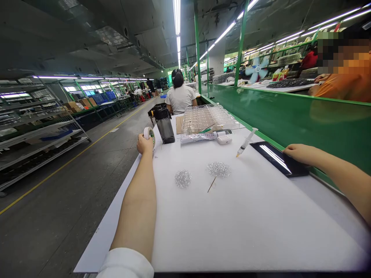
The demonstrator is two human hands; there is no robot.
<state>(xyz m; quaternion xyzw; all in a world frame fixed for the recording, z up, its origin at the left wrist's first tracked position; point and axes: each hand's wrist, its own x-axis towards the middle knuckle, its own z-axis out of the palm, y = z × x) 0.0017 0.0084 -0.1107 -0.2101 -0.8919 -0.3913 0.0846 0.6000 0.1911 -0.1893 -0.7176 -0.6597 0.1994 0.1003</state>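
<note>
My left hand grips a roll of white tape at the left edge of the white table. At the right, my right hand rests over the far right edge of a black tablet; its fingers are partly hidden, and their hold cannot be made out. Two piles of small clear pieces, one on the left and one on the right, lie mid-table. A thin stick touches or nearly touches the right pile. A syringe with an orange tip lies left of the tablet.
Behind the piles are a dark bottle, a clear compartment tray, a tube and a small white case. A green conveyor runs along the right. One person sits ahead, another in orange at the right.
</note>
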